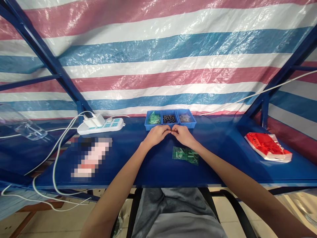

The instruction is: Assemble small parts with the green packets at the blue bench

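At the centre of the frame the left hand (156, 135) and right hand (182, 135) meet fingertip to fingertip, fingers pinched together on something too small to make out. Just above them sits a blue tray (170, 125) of 3 compartments; just below the right hand lies a green circuit board (185, 155) on the blue table (223, 155)

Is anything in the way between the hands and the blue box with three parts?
Nothing visible. The left hand and right hand meet fingertip to fingertip right in front of the blue tray, with only bare table between.
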`<state>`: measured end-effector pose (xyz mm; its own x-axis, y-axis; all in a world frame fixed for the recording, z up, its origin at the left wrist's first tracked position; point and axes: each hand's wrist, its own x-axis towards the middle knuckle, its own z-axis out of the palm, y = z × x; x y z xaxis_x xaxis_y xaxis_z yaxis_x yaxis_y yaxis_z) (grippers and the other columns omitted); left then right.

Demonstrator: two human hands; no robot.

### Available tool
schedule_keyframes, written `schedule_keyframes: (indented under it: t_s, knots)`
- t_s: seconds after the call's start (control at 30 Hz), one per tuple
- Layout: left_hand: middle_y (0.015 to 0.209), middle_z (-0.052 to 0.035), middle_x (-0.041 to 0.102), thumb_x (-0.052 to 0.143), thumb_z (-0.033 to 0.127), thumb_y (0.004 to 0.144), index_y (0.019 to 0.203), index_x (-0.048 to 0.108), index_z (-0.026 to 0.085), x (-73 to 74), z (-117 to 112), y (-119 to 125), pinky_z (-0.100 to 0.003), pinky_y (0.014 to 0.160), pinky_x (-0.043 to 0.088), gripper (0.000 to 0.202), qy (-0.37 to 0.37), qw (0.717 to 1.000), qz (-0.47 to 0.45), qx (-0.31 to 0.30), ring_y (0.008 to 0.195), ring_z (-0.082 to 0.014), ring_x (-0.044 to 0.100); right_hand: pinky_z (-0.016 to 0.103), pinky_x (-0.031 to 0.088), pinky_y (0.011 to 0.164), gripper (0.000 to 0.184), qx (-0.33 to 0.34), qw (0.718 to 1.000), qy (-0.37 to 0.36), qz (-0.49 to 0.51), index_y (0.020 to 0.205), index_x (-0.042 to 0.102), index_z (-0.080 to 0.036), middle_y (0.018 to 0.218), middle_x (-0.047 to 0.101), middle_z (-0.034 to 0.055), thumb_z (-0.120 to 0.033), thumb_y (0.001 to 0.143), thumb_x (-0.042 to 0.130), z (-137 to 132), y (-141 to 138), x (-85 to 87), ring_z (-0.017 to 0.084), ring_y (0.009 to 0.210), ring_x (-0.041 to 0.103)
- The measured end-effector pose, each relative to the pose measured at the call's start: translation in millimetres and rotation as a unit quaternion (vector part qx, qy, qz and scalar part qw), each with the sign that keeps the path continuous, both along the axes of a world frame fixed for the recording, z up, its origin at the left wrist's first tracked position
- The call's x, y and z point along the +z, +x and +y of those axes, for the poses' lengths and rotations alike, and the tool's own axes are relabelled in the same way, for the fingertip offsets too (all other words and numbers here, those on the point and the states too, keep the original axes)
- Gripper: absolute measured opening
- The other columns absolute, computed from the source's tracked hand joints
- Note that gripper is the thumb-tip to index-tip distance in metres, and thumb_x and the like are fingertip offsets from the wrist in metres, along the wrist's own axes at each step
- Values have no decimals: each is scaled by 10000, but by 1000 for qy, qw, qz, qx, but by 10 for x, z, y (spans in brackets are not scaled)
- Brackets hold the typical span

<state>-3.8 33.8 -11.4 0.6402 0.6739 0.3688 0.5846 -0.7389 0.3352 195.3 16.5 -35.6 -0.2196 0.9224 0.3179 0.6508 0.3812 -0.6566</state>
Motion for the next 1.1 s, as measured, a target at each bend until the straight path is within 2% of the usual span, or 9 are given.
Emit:
schedule_keyframes:
  t_s: [0.1,0.23,0.4,0.57,0.7,0.87,0.97,1.1]
  knots:
    - [1045,-25,706,462,287,1025,1077,634,232,-12,7,-5,-267,702,410,188,13,1000,-8,-2,858,-178,645,276,432,642,82,0,1000,-17,16,820,609,-221,701,653,0,-227,901,595,-7,1,7,190,692,630]
    - [973,-21,671,533,272,986,1100,620,229,-28,13,-5,-258,656,391,150,21,1000,4,10,791,-167,612,274,445,617,113,2,998,-31,46,815,607,-220,707,649,-2,-261,917,585,-42,-18,48,176,648,619]
    - [883,-9,632,510,314,1012,1006,612,215,-16,-1,14,-255,644,372,143,33,999,4,9,748,-155,579,278,453,620,173,6,999,-11,41,792,594,-220,713,647,1,-314,937,580,-100,-42,129,181,665,628]
    - [867,-17,639,474,358,1037,966,612,209,29,-20,10,-254,644,361,215,47,999,1,7,754,-159,587,281,460,622,149,-2,999,8,50,839,589,-229,732,653,1,-340,937,582,-128,-39,179,190,676,630]
    - [884,-27,677,477,386,1036,950,648,214,40,-33,1,-256,638,360,257,44,999,14,14,777,-170,617,295,469,680,89,21,998,29,55,898,597,-225,762,678,9,-280,943,542,-118,-32,188,195,700,643]
    - [886,-41,703,438,370,1046,942,690,210,39,-42,19,-269,683,396,315,27,1000,11,6,797,-183,638,297,462,765,208,45,996,78,29,973,620,-212,838,708,28,-132,932,433,-102,-31,186,195,796,667]
    - [828,-41,689,418,379,1052,880,693,200,40,-38,32,-272,682,393,370,14,1000,-2,-2,767,-179,627,295,462,781,188,50,995,79,27,936,627,-209,863,715,31,-108,893,474,-97,-28,185,193,818,670]
    - [752,-29,657,405,407,1055,810,668,191,43,-38,45,-269,649,370,419,-8,1000,-18,-11,705,-167,594,290,470,730,68,46,997,41,52,851,616,-207,793,692,17,-169,871,564,-92,-20,186,181,730,648]
